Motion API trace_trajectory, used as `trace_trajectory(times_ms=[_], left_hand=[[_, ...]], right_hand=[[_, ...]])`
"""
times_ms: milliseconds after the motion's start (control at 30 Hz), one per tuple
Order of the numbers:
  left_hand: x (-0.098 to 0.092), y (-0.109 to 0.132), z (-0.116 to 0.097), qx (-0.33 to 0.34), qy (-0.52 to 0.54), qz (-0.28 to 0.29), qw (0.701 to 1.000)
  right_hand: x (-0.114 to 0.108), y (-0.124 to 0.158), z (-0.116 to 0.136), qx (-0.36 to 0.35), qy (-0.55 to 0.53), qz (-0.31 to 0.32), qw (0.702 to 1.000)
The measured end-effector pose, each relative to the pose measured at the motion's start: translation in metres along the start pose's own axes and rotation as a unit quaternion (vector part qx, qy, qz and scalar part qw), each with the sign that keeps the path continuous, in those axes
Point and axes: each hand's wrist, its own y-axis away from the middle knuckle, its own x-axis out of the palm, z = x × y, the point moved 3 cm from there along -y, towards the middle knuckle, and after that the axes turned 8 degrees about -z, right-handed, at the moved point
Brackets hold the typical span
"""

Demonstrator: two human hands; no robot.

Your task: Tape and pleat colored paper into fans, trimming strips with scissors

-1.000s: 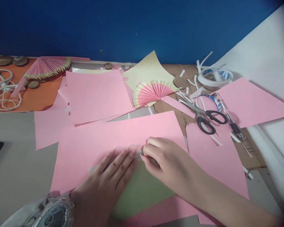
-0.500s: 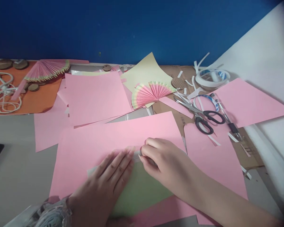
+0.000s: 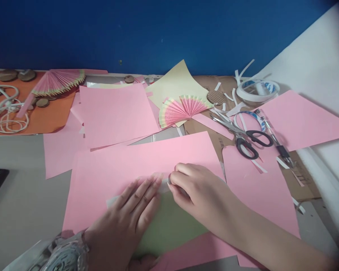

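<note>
Flat on the paper lies my left hand [image 3: 127, 212], fingers stretched out side by side. Under it is a green sheet [image 3: 172, 222], placed on a large pink sheet [image 3: 101, 165]. A pale, translucent strip [image 3: 164, 185] runs along the green sheet's upper edge, partly covered by my left fingers. My right hand [image 3: 199, 190] rests just to the right, fingers curled in and thumb against them at the strip's right end. What they pinch is mostly hidden. The left thumb lies low, near the bottom edge of the view.
Black-handled scissors [image 3: 247, 141], a pen [image 3: 277, 141] and tape rolls [image 3: 257, 96] lie at the right among paper scraps. A pleated pink fan [image 3: 183, 111] sits behind, another fan [image 3: 59, 82] at back left. More pink sheets [image 3: 118, 116] surround the work. A blue wall [image 3: 158, 34] stands behind.
The whole view has shifted slightly, so things on the table appear a little further right. Both hands keep nearly the same pose on the paper.
</note>
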Motion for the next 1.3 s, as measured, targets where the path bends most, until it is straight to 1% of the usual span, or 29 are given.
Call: trace_trajectory(times_ms=[233, 567, 667, 767, 1000, 1100, 1200, 1300], left_hand=[[-0.0001, -0.0016, 0.0008, 0.009, 0.006, 0.014, 1.000], [-0.0005, -0.0019, 0.0004, -0.002, -0.001, -0.014, 1.000], [-0.0008, -0.0020, 0.0001, 0.003, -0.003, -0.014, 1.000], [-0.0010, -0.0038, -0.0001, 0.009, -0.003, -0.026, 1.000], [-0.0010, -0.0065, 0.0000, 0.005, -0.008, -0.040, 0.999], [-0.0019, -0.0056, 0.0005, 0.003, -0.007, -0.035, 0.999], [-0.0018, -0.0059, 0.0010, 0.004, -0.009, -0.017, 1.000], [-0.0024, -0.0075, 0.0012, 0.000, -0.014, -0.018, 1.000]], right_hand=[[-0.0006, 0.0008, -0.0008, 0.005, -0.006, 0.005, 1.000], [0.0019, 0.0006, -0.0015, -0.003, -0.002, -0.014, 1.000], [0.0015, 0.0010, -0.0014, -0.006, 0.000, -0.018, 1.000], [0.0010, 0.0010, -0.0006, -0.008, 0.003, -0.021, 1.000], [0.0013, 0.0015, 0.0004, -0.008, 0.008, -0.034, 0.999], [0.0020, 0.0019, -0.0003, -0.006, 0.007, -0.030, 0.999], [0.0022, 0.0018, -0.0005, -0.009, 0.010, -0.032, 0.999], [0.0018, 0.0015, 0.0001, -0.009, 0.011, -0.034, 0.999]])
